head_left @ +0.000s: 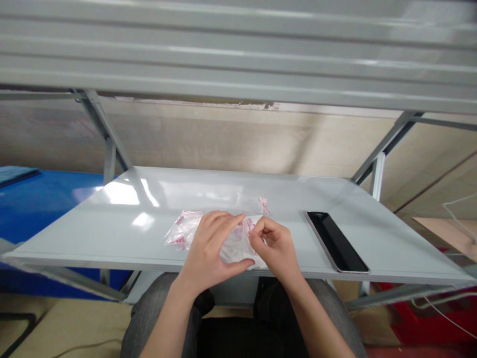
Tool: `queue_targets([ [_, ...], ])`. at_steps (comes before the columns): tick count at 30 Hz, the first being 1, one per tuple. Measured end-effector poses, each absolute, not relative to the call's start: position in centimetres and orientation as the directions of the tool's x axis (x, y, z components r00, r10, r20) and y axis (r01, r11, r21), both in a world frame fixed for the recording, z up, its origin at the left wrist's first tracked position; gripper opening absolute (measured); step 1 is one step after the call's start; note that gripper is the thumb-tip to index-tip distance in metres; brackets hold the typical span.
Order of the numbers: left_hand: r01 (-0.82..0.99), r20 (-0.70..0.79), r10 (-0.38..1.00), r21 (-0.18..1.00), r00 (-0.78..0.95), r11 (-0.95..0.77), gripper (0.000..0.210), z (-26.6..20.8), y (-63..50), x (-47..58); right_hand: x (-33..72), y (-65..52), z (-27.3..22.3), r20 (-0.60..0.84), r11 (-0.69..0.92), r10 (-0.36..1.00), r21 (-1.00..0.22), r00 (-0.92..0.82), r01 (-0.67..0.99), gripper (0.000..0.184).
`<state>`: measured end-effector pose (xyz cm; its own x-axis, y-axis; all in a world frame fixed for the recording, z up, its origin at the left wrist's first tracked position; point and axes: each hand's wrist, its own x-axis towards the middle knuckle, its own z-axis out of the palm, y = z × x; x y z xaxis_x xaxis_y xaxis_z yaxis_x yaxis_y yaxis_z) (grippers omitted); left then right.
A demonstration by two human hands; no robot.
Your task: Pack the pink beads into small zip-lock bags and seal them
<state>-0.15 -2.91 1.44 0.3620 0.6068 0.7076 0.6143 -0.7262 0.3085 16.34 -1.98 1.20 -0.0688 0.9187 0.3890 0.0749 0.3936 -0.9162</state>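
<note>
Near the front edge of the white table, both hands are over a clear plastic zip bag with red marks. My right hand pinches the bag's right edge, by a red line, between thumb and fingertips. My left hand curves around the bag's left side, thumb and fingers spread apart with a gap between them. Under and beside the left hand lies a pile of clear bags with red printing. Beyond the hands, a small clear bag with red lines lies flat.
A dark-screened tablet or phone lies at the right of the white table. Grey metal struts rise at both back corners to a ribbed panel overhead. A blue surface stands at the left.
</note>
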Motion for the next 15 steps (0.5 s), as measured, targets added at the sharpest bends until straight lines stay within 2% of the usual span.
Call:
queue_targets([
  [5,0.618,0.735,0.595,0.311,0.325,-0.722,0.055,1.34,-2.81,0.00,16.11,-1.92,1.04,0.335,0.341,0.934,-0.940,-0.124,0.025,0.019],
  [10,0.595,0.737,0.605,0.352,0.300,-0.723,0.042,1.20,-2.63,-0.15,16.17,-1.85,0.84,0.336,0.338,0.941,-0.935,-0.037,0.104,0.017],
  [15,0.615,0.723,0.626,0.359,0.293,-0.703,0.042,1.05,-2.46,-0.15,16.13,-1.74,0.64,0.332,0.329,0.943,-0.926,-0.015,0.183,0.012],
])
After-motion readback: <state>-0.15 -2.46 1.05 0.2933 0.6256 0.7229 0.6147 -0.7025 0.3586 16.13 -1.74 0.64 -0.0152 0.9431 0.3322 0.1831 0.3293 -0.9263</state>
